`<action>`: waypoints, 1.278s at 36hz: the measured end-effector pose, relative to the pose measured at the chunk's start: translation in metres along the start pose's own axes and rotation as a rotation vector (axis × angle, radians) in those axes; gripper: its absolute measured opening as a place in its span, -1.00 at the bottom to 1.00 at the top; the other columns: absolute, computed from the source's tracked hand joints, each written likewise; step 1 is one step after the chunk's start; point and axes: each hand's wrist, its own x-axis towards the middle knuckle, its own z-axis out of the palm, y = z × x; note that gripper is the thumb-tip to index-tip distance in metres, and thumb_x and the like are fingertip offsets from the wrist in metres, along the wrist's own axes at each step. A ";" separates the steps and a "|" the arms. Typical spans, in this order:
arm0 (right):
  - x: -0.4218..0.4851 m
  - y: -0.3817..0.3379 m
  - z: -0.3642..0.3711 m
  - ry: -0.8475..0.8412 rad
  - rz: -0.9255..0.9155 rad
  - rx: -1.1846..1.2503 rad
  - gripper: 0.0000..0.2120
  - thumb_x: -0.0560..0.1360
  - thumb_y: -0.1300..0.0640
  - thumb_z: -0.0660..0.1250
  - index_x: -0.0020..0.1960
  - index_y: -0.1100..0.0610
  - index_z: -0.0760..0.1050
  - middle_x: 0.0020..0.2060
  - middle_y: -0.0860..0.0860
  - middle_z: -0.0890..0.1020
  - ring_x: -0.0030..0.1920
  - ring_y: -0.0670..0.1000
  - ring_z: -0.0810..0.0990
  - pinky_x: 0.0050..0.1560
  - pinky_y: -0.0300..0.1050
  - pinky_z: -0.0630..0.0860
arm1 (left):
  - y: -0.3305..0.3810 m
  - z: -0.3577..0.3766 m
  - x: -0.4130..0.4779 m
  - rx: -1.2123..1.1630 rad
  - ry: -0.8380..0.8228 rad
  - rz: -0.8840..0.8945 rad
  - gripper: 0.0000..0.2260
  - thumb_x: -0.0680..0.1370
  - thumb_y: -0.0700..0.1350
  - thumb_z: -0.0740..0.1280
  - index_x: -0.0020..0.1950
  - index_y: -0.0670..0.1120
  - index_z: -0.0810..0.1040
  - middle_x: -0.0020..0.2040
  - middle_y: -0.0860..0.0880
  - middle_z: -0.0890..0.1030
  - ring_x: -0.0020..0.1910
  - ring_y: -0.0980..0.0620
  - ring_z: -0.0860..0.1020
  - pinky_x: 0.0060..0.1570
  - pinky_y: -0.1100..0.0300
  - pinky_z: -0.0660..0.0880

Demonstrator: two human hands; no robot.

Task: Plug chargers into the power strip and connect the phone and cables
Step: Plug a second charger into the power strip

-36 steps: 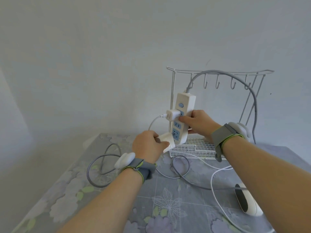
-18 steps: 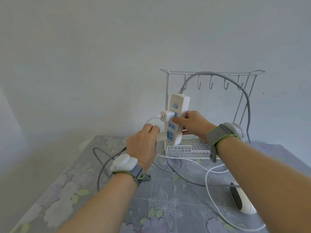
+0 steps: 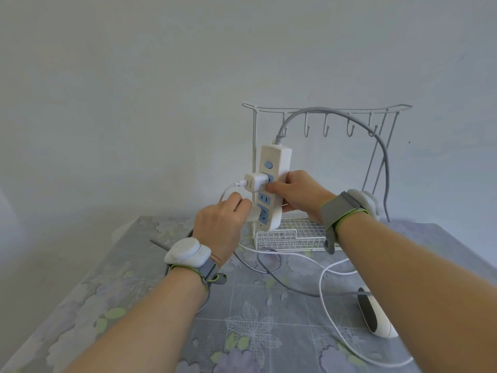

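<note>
A white power strip with blue sockets stands upright above the table, held around its middle by my right hand. One white charger with a white cable sits in the upper socket. My left hand grips a second white charger and presses it against the lowest socket. The strip's grey cord arcs up and over to the right. A white phone lies on the table at the right, partly hidden by my right forearm.
A white wire rack with hooks stands behind the strip on the floral tablecloth. White and grey cables loop across the table between the rack and the phone. The wall is close behind.
My left hand has moved the second charger up and right, from just below the strip to its lowest socket. My right hand still holds the strip upright.
</note>
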 end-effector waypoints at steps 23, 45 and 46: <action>0.003 0.009 -0.004 0.098 -0.057 -0.171 -0.67 0.42 -0.02 0.40 0.02 0.22 0.59 -0.03 0.10 0.69 -0.02 0.16 0.67 0.02 0.17 0.61 | 0.016 0.015 -0.006 -0.213 0.060 -0.194 -0.73 0.20 -0.30 0.51 -0.17 -0.07 0.63 -0.27 -0.02 0.59 -0.54 -0.09 0.47 -0.59 0.26 0.30; -0.006 0.016 -0.005 0.057 -0.054 -0.075 -0.39 0.50 -0.14 0.30 0.18 0.43 0.48 0.11 0.29 0.61 -0.07 0.14 0.61 0.13 0.07 0.54 | 0.037 0.010 0.010 0.036 -0.467 -0.249 -0.49 0.43 0.06 0.44 0.25 -0.11 0.33 -0.13 -0.06 0.58 -0.26 -0.09 0.63 -0.43 0.16 0.28; -0.006 0.015 -0.004 0.050 -0.051 -0.073 -0.39 0.51 -0.14 0.29 0.20 0.43 0.47 0.12 0.29 0.60 -0.02 0.18 0.62 0.17 0.10 0.51 | 0.038 0.009 0.013 -0.022 -0.504 -0.287 -0.51 0.48 0.07 0.38 0.28 -0.12 0.29 0.00 -0.09 0.56 -0.10 -0.12 0.62 -0.32 0.12 0.32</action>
